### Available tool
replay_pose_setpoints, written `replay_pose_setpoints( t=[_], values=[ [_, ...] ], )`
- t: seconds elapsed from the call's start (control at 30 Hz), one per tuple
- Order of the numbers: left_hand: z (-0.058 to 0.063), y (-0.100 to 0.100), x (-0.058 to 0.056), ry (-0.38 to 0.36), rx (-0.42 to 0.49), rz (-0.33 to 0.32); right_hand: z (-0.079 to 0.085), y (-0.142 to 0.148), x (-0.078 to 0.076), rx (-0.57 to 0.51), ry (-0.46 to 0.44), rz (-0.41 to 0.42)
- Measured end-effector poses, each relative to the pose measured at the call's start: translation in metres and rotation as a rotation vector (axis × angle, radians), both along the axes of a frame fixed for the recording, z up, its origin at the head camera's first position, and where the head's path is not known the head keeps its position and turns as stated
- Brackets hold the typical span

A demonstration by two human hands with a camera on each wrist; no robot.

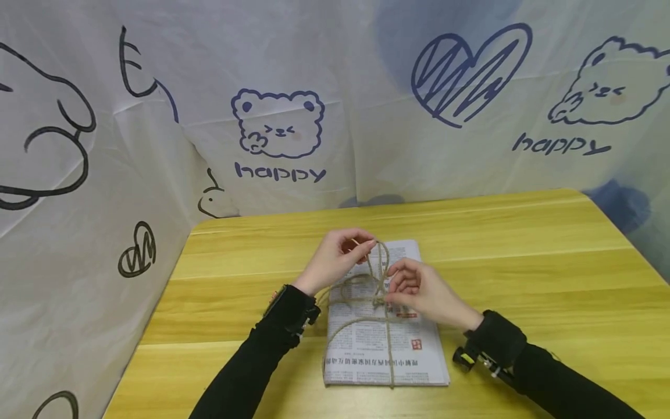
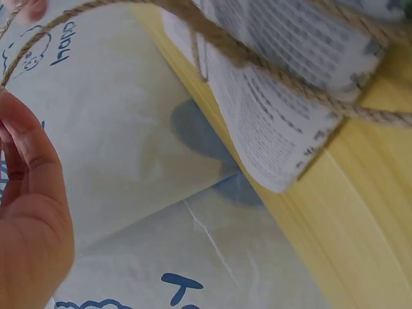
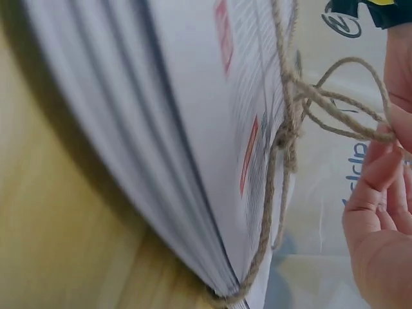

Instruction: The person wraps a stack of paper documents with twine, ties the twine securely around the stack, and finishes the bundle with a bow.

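Observation:
A stack of folded newspapers point(image 1: 361, 349) lies on the table, with brown twine point(image 1: 388, 343) running around it both ways and a knot on top. Above the stack, my left hand point(image 1: 335, 256) pinches the end of a raised twine loop point(image 3: 351, 119) between thumb and fingertips. My right hand point(image 1: 426, 291) is beside the knot point(image 3: 286, 136) with its fingers bent and the tips close to the loop. Whether those tips grip any twine is hard to make out. Another strand curves loosely over the stack's left side.
The stack rests on a yellow wood-grain table point(image 1: 235, 279). White cloth point(image 1: 366, 163) with drawn bears and hearts hangs behind the table and on its left. Dark bands with small devices point(image 1: 494, 343) sit on both wrists.

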State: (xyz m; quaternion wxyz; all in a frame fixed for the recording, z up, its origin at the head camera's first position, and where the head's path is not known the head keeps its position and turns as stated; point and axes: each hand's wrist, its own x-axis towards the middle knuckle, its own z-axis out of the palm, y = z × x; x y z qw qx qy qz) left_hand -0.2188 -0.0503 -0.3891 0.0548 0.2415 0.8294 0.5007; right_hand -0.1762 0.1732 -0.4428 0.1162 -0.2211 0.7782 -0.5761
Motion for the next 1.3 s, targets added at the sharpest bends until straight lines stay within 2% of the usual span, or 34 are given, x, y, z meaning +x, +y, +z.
replay_pose_setpoints(
  t=[0.13, 0.23, 0.4, 0.53, 0.67, 0.83, 1.3],
  values=[
    [-0.002, 0.0, 0.0, 0.034, -0.042, 0.0, 0.002, -0.002, 0.0, -0.109, -0.049, -0.047],
    [-0.004, 0.0, 0.0, 0.02, -0.026, -0.035, 0.003, -0.005, -0.001, -0.152, -0.065, -0.072],
    [-0.005, 0.001, 0.001, -0.062, 0.054, -0.089, -0.001, -0.007, -0.008, -0.097, -0.043, -0.094],
    [-0.005, 0.001, 0.001, -0.097, 0.065, -0.101, -0.006, -0.007, -0.012, -0.026, 0.02, -0.09],
    [-0.005, -0.003, 0.0, -0.073, 0.019, -0.088, -0.011, -0.006, -0.014, 0.028, 0.065, -0.095],
    [-0.005, -0.01, -0.001, -0.052, -0.013, -0.052, -0.012, -0.003, -0.014, 0.03, 0.071, -0.099],
    [-0.007, -0.02, 0.001, -0.09, 0.006, -0.09, -0.012, -0.006, -0.013, 0.02, 0.061, -0.09]
  ],
)
